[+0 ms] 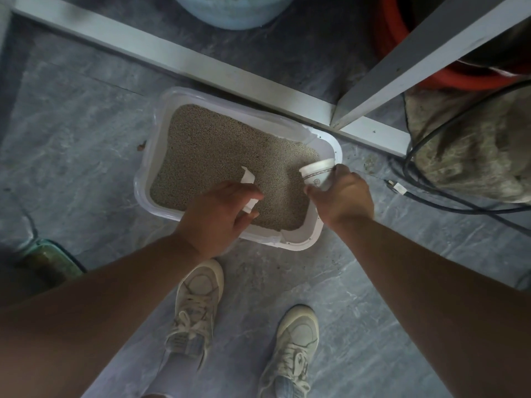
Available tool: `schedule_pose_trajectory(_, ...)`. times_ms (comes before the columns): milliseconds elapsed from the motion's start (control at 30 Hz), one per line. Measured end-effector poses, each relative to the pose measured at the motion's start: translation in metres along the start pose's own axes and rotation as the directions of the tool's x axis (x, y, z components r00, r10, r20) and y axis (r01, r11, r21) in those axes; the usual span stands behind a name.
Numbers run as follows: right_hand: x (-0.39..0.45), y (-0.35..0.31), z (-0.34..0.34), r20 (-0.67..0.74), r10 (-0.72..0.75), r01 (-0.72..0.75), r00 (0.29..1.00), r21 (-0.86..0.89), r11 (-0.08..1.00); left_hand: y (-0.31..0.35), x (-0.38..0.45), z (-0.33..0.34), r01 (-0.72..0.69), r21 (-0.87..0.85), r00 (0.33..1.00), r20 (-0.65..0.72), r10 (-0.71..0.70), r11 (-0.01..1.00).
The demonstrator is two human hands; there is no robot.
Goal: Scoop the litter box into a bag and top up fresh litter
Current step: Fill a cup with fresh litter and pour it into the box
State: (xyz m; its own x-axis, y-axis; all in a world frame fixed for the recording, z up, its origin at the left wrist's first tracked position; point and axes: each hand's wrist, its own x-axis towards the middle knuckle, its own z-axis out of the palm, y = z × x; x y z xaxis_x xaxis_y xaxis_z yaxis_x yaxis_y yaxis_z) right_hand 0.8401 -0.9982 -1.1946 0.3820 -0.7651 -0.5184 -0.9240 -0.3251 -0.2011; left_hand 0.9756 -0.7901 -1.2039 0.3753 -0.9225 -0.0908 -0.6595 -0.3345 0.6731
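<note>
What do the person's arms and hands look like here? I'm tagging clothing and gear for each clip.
Both forearms are bare, with no sleeves in view. The left hand and right hand wear no gloves, and no rings, watch or wristband can be seen. Nothing is marked on either arm.

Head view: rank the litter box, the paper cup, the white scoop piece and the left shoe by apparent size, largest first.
1. Litter box
2. Left shoe, though it lies nearer the camera, which may enlarge it
3. and 4. Paper cup and white scoop piece: alike, both partly hidden by hands, so unranked
</note>
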Motion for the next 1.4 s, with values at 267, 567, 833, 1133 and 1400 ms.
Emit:
schedule_pose_trajectory(267, -0.010, 0.001, 0.001, 0.051, 0.008, -0.010, 0.999, 0.039, 0.999, 0.006, -0.002, 0.003, -0.010, 0.018, 1.000, -0.025, 0.010, 1.000)
schedule_pose_trajectory(567, -0.031, 0.010, 0.008, 0.146, 0.002, 0.003, 0.989, -0.029, 1.000, 0.007, -0.002, 0.004, -0.003, 0.003, 1.000, -0.008, 0.003, 1.000)
schedule_pose_trajectory(833, -0.038, 0.008, 0.016, 0.169, -0.026, 0.024, 0.985, 0.015, 1.000, 0.007, -0.005, 0.006, -0.003, 0.026, 1.000, 0.023, 0.002, 1.000)
schedule_pose_trajectory(1133, -0.061, 0.037, 0.027, 0.105, 0.005, -0.043, 0.994, 0.359, 0.933, 0.025, -0.002, 0.022, 0.023, 0.110, 0.991, 0.127, -0.037, 0.994)
schedule_pose_trajectory(1400, -0.105, 0.113, 0.033, 0.066, 0.159, -0.168, 0.985, 0.553, 0.816, 0.062, 0.006, 0.066, -0.038, 0.263, 0.957, 0.286, -0.040, 0.964)
